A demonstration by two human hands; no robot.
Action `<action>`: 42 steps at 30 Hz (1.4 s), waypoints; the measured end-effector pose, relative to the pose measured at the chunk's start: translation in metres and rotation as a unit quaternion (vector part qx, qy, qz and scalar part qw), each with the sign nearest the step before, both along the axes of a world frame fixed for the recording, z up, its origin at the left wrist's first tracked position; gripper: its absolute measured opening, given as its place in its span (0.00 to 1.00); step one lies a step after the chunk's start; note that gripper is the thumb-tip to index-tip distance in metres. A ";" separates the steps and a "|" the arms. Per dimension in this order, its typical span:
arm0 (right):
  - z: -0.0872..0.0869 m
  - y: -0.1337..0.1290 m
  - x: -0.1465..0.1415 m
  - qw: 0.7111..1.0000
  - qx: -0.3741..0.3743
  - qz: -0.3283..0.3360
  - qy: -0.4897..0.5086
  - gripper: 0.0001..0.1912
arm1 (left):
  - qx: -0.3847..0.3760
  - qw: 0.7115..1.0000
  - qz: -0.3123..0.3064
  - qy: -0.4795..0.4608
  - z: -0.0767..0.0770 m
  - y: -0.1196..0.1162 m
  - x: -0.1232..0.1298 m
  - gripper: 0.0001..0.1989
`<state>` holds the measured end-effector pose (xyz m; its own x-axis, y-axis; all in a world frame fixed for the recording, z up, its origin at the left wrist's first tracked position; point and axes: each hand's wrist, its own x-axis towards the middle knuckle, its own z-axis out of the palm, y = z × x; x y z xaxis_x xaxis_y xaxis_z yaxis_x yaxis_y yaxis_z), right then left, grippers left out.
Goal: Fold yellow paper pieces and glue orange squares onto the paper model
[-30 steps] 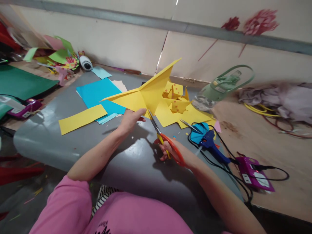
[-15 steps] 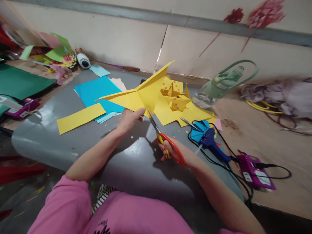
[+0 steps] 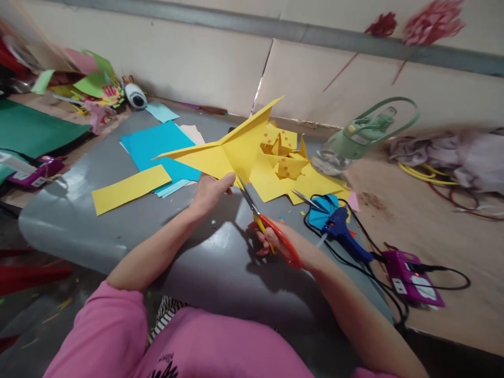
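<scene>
My left hand [image 3: 211, 193] pinches the near corner of a large folded yellow sheet [image 3: 232, 149], raised above the grey table mat. In my right hand [image 3: 275, 239] are scissors [image 3: 280, 242] with red and yellow handles, their tips at that same corner beside my left thumb. A flat yellow strip [image 3: 132, 190] lies on the left, partly over blue paper [image 3: 157, 144]. Behind the scissors, to the right, sit yellow folded pieces with orange squares [image 3: 286, 157] on more yellow paper [image 3: 318, 184].
At the right a blue glue gun [image 3: 346, 236] with black cables lies near a second pair of scissors [image 3: 311, 202] and a purple power strip [image 3: 413, 278]. A green bottle [image 3: 354, 136] stands behind. A white roundish object [image 3: 135, 96] is at the back left.
</scene>
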<state>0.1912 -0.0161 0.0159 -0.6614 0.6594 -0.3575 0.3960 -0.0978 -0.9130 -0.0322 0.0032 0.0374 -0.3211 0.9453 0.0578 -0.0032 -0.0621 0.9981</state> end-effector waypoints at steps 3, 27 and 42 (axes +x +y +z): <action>0.003 0.000 0.001 1.000 -0.015 -0.005 0.003 0.36 | 0.007 1.000 0.002 0.002 0.002 -0.001 -0.001 0.07; 0.006 0.004 -0.001 0.999 0.030 0.039 -0.009 0.36 | 0.024 1.000 0.002 0.013 0.002 -0.001 0.002 0.07; 0.012 0.001 -0.004 1.000 0.010 0.023 -0.004 0.36 | 0.027 1.000 -0.005 -0.001 -0.004 0.000 0.003 0.10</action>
<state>0.1876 -0.0147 0.0277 -0.6883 0.6349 -0.3510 0.4077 -0.0618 -0.9110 -0.0291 0.0028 0.0338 -0.3119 0.9440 0.1078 -0.0054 -0.1152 0.9933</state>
